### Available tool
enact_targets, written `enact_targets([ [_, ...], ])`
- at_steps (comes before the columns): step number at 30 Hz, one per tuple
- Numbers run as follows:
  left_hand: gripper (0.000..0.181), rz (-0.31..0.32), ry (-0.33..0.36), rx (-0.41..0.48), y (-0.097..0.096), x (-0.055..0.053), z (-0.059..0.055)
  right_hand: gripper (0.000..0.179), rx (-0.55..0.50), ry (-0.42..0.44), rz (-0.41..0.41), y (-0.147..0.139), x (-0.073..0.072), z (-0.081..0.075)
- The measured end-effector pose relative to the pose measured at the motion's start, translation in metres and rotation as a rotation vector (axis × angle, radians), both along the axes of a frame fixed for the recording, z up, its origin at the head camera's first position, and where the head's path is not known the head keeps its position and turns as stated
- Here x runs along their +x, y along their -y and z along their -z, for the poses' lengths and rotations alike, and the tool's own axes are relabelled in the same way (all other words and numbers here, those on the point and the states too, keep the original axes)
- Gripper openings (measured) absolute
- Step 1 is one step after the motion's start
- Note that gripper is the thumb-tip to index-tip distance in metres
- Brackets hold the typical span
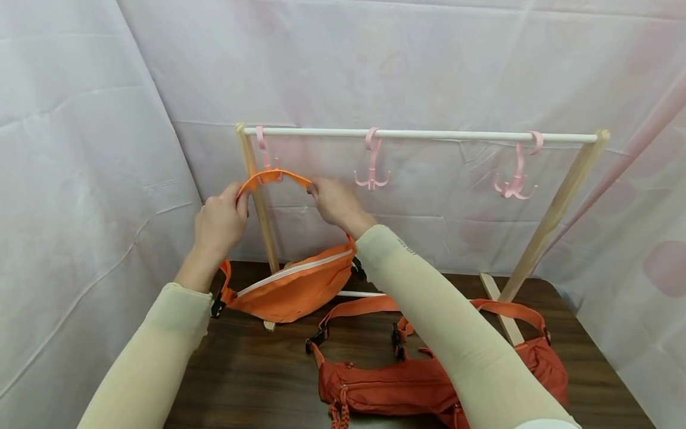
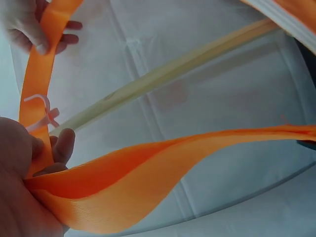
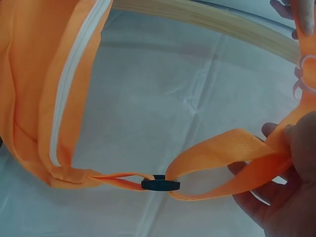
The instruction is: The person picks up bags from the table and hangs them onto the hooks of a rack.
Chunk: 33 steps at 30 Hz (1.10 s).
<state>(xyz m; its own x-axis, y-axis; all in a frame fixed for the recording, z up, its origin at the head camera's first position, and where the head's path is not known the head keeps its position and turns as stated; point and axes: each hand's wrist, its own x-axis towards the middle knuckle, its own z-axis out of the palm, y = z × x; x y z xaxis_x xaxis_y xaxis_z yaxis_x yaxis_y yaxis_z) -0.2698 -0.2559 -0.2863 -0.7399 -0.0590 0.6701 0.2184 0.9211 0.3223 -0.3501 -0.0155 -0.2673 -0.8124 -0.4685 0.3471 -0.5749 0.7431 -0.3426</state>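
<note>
An orange waist bag (image 1: pixel 300 286) with a white zipper hangs from its strap (image 1: pixel 293 176) below both hands. My left hand (image 1: pixel 218 220) pinches the strap on the left, thumb over the webbing. On the other side my right hand (image 1: pixel 337 202) grips the same strap between thumb and fingers. Between the hands the strap arches over the prongs of the left pink hook (image 1: pixel 266 156), overlapping them in the head view. A black buckle (image 3: pixel 160 183) joins strap and bag in the right wrist view.
The white rail (image 1: pixel 445 134) on wooden posts carries a middle pink hook (image 1: pixel 372 167) and a right one (image 1: pixel 517 179). A rust-red bag (image 1: pixel 391 387) with straps lies on the dark wooden table (image 1: pixel 236 381), partly behind the right sleeve. Pale curtains (image 1: pixel 80 179) enclose the table.
</note>
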Motion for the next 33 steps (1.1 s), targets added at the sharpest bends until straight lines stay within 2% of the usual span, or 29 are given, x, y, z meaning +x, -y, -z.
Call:
enact_targets([
  [9, 0.032, -0.007, 0.022, 0.042, 0.005, 0.012, 0.018, 0.026, 0.072, 0.072, -0.007, 0.000, -0.004, 0.015],
  [13, 0.033, -0.013, 0.029, 0.060, 0.008, 0.018, 0.025, 0.022, 0.142, 0.062, -0.014, -0.002, -0.004, 0.026],
  [20, 0.035, -0.015, 0.056, 0.099, 0.008, 0.028, 0.034, 0.021, 0.183, -0.004, 0.009, -0.008, -0.005, 0.046],
  [26, 0.034, -0.013, 0.066, 0.145, 0.008, 0.030, 0.041, 0.033, 0.192, 0.004, 0.003, -0.015, -0.003, 0.057],
  [33, 0.038, 0.008, 0.028, 0.158, 0.008, 0.030, 0.049, 0.038, 0.158, 0.011, 0.025, -0.026, 0.003, 0.065],
])
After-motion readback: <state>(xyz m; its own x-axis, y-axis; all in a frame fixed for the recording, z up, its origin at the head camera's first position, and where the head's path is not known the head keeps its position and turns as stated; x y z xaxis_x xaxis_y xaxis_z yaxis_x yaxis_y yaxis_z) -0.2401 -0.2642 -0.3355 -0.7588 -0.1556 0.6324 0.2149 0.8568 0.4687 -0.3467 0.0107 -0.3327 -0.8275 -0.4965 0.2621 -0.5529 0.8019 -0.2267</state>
